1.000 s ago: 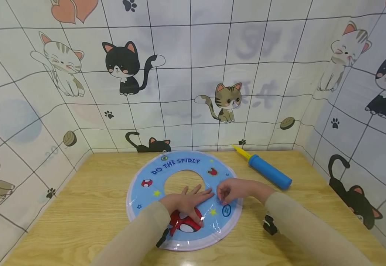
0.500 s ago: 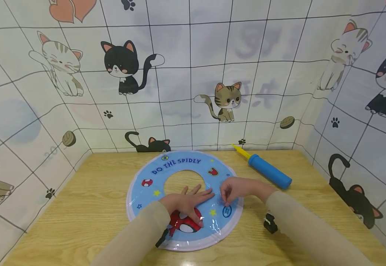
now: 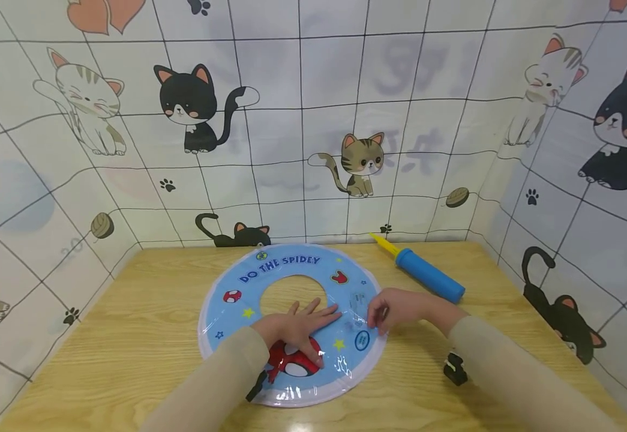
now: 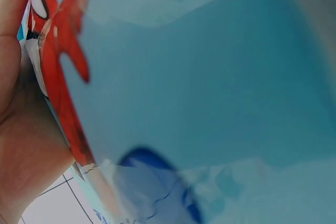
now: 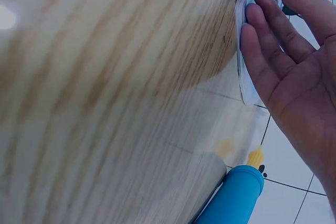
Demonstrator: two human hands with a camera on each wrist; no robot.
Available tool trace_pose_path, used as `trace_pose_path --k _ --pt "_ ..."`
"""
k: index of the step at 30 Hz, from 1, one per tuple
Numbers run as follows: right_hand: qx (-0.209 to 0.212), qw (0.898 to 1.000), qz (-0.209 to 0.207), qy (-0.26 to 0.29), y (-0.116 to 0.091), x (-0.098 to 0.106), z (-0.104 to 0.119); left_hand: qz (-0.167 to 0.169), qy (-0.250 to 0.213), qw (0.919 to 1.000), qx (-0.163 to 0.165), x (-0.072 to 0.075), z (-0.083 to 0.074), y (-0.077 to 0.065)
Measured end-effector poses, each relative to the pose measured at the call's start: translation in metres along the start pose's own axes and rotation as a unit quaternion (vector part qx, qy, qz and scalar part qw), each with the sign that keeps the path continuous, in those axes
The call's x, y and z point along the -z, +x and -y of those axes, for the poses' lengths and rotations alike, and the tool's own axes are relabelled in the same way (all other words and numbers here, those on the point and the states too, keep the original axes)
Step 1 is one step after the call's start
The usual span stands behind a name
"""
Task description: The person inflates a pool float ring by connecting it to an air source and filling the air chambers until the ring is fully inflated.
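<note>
A flat, round swim ring [image 3: 302, 393], light blue with a pale rim and "DO THE SPIDEY" printed on it, lies on the table. My left hand [image 3: 297, 329] rests palm down on its front part, fingers spread across the red printed figure. My right hand [image 3: 399, 309] is at the ring's right edge, fingers loosely bent and fingertips against the plastic. In the right wrist view the right hand [image 5: 294, 61] shows slightly bent fingers beside the ring's rim [image 5: 247, 82]. Nothing is visibly gripped there, though the index fingertip is hidden.
A blue hand pump [image 3: 431, 276] with a yellow nozzle [image 3: 383, 243] lies behind the right hand. The wooden table [image 3: 146, 312] meets a wall covering [image 3: 281, 138] with cat prints at the back and sides.
My right hand has moved right, from over the ring's printed surface to its outer edge. The left hand stays pressed in place. The whole view has shifted slightly.
</note>
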State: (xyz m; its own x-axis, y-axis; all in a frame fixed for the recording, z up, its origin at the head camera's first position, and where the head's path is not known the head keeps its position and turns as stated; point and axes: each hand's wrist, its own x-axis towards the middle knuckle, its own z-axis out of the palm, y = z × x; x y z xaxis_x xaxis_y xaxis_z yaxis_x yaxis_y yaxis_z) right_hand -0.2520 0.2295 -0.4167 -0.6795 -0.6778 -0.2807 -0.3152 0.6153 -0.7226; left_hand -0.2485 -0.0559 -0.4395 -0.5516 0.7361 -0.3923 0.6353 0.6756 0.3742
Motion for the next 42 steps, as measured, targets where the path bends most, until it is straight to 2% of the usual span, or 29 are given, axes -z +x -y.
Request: trace_pose_path --k 3,8,12,18,24,31,38,42 --pt "0.003 1.0 -0.008 -0.004 -0.007 -0.001 -0.001 -0.001 -0.003 1.0 -0.001 -0.001 0.0 0.0" --pt "0.006 0.998 -0.054 -0.021 -0.026 0.003 -0.01 -0.008 0.0 1.0 -0.004 -0.002 -0.002 -0.002" --pt "0.007 0.995 -0.096 -0.031 -0.041 0.011 -0.016 -0.012 0.027 0.9996 0.006 0.002 -0.006 -0.004" --pt "0.015 0.987 -0.162 -0.017 -0.057 0.023 -0.025 -0.003 0.077 0.9966 0.029 0.008 -0.007 -0.005" --pt "-0.007 0.979 -0.201 -0.037 -0.084 0.035 -0.034 -0.003 0.092 0.9952 0.034 0.007 -0.005 -0.009" --pt "-0.02 0.969 -0.24 -0.061 -0.107 0.053 -0.038 -0.005 0.076 0.9966 0.031 0.005 0.004 -0.021" --pt "-0.038 0.959 -0.267 -0.085 -0.122 0.064 -0.041 -0.008 0.028 0.9994 0.017 0.003 0.016 -0.024" --pt "-0.039 0.958 -0.273 -0.08 -0.123 0.064 -0.049 -0.005 -0.004 1.0 0.003 0.003 0.018 -0.024"
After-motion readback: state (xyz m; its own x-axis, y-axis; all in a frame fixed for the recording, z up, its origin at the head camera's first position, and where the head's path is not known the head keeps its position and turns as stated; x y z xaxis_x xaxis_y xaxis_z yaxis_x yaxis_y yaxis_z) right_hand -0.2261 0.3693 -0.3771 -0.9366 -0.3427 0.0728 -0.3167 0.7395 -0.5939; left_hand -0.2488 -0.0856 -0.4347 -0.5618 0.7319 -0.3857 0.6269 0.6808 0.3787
